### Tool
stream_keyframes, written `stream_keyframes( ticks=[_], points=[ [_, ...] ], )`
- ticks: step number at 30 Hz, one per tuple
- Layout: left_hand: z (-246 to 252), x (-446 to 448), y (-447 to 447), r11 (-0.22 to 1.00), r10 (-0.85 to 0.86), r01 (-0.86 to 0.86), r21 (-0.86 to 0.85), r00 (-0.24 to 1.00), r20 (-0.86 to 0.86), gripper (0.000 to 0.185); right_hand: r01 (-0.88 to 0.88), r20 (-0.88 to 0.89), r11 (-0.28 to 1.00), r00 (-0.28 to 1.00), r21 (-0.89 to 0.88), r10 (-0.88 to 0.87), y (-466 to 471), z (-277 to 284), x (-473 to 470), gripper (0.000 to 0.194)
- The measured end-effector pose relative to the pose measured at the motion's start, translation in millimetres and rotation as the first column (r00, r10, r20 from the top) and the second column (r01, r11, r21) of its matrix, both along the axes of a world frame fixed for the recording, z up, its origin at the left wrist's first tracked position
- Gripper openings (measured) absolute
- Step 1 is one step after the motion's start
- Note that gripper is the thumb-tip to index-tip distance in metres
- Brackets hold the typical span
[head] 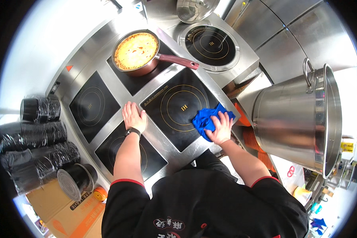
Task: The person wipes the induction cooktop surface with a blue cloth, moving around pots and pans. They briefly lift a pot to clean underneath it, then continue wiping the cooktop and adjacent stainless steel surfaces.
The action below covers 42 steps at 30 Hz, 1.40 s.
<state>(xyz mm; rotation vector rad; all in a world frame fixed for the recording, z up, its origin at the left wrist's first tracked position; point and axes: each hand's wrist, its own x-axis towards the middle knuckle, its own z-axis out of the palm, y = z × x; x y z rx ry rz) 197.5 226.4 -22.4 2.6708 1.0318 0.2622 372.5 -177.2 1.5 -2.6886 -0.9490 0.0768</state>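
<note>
A blue cloth (203, 119) lies crumpled over the right corner of an induction hob's black glass plate (175, 119) and its steel rim. My right hand (221, 128) presses on the cloth, fingers spread over it. Flat on the steel strip between the hob plates rests my left hand (134, 117), holding nothing, with a dark band on the wrist. Beyond both hands, a brown saucepan (142, 70) filled with orange-yellow food stands on the far plate, its reddish handle reaching right above the steel frame.
A large steel stockpot (285, 116) stands at the right. A round hob (211, 44) sits in a separate steel unit at the top, near a steel lid or bowl (196, 10). Wrapped black containers (35, 134), a lidded tub (70, 184) and a cardboard box (47, 196) are at the left.
</note>
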Motion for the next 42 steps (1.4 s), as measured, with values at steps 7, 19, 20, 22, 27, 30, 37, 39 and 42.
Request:
stream_keyframes(
  ticks=[7, 19, 20, 22, 27, 30, 37, 39, 42],
  points=[
    [-7.0, -1.5, 2.5, 0.996, -0.058, 0.055, 0.063, 0.997, 0.041, 0.07, 0.068, 0.053, 0.992, 0.996, 0.11, -0.074, 1.8, -10.2, 28.6, 0.074],
    [-7.2, -1.4, 5.6, 0.995, -0.081, 0.081, 0.056, 0.997, -0.012, 0.072, 0.039, 0.074, 0.973, 0.996, 0.226, -0.057, 1.3, -8.0, 31.2, 0.071],
    [-6.8, -0.5, 5.5, 0.994, -0.087, 0.087, 0.063, 0.996, -0.009, 0.072, 0.036, 0.082, 0.972, 0.995, 0.232, -0.057, 1.5, -7.5, 31.9, 0.07],
    [-6.6, 0.2, 5.3, 0.993, -0.089, 0.089, 0.078, 0.996, -0.002, 0.072, 0.042, 0.049, 0.973, 0.997, 0.227, -0.055, 1.0, -6.1, 32.2, 0.067],
    [-7.2, -0.2, 5.2, 0.993, -0.09, 0.089, 0.079, 0.996, 0.0, 0.073, 0.035, 0.038, 0.974, 0.998, 0.224, -0.045, 1.0, -5.6, 32.7, 0.067],
    [-6.1, -0.3, 5.1, 0.994, -0.085, 0.086, 0.071, 0.996, -0.006, 0.074, 0.052, 0.007, 0.978, 0.998, 0.204, -0.055, 0.8, -7.5, 32.2, 0.071],
    [3.1, 2.2, 4.0, 0.998, -0.067, 0.067, 0.004, 0.997, -0.031, 0.073, 0.042, -0.013, 0.988, 0.999, 0.147, -0.041, -1.0, -12.3, 32.0, 0.075],
    [5.2, 2.8, 4.1, 0.997, -0.075, 0.075, -0.011, 0.997, -0.024, 0.073, 0.029, -0.001, 0.987, 1.0, 0.158, -0.029, -1.1, -14.4, 32.7, 0.073],
    [6.4, 3.0, 4.5, 0.998, -0.054, 0.052, -0.04, 0.997, -0.05, 0.073, 0.021, 0.008, 0.989, 1.0, 0.146, -0.022, -1.4, -17.0, 32.9, 0.071]
  ],
)
